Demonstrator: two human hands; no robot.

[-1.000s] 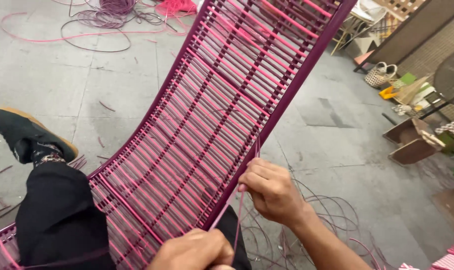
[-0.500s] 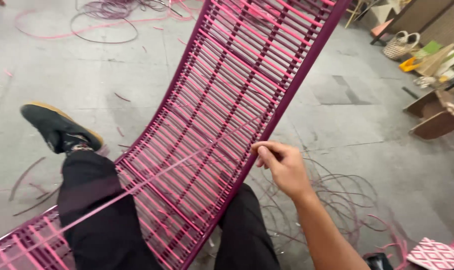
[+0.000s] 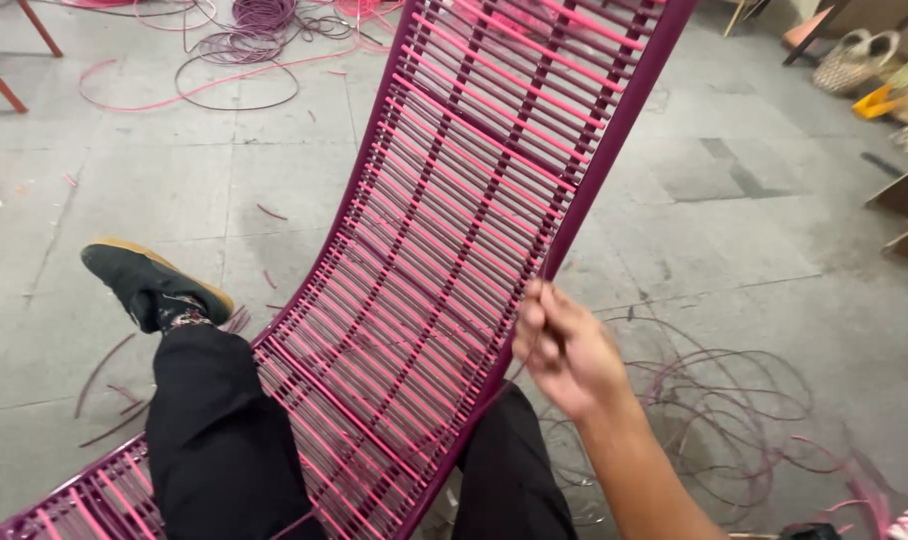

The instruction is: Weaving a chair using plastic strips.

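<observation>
Weaving step: right hand (image 3: 566,352) fingers pinch a cord at the woven chair frame (image 3: 614,140) edge; left hand unseen.

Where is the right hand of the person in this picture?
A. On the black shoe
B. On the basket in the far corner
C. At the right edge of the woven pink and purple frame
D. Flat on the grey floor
C: the right hand is raised beside the right rail of the woven frame, with its fingers pinched close to that rail.
</observation>
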